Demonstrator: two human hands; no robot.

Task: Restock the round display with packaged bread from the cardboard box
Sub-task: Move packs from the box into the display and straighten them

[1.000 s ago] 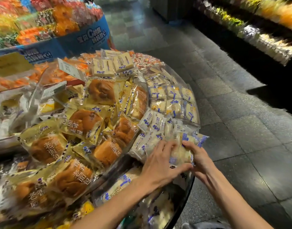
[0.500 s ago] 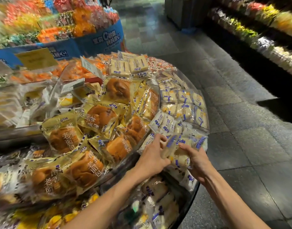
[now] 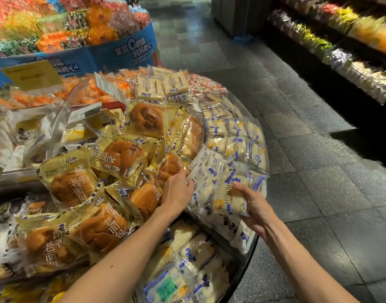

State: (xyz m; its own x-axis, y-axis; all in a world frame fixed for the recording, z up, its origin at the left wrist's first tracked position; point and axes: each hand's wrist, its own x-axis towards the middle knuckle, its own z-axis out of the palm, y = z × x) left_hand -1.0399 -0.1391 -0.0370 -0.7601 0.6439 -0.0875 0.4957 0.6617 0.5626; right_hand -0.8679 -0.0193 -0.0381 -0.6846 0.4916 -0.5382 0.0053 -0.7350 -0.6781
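White-and-blue plastic-wrapped bread packet (image 3: 228, 199) gripped in right hand (image 3: 254, 205) over round display (image 3: 252, 246) edge, left hand (image 3: 176, 191) rested loose-fingered on neighbouring yellow-wrapped brown bun (image 3: 169, 164)

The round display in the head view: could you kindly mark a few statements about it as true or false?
1. The right hand holds a white-and-blue bread pack. True.
2. The left hand hangs clear of the display. False: it touches the brown-bun packs.
3. The brown-bun packs lie left of the white packs. True.
4. A cardboard box stands beside the display. False: none is in view.
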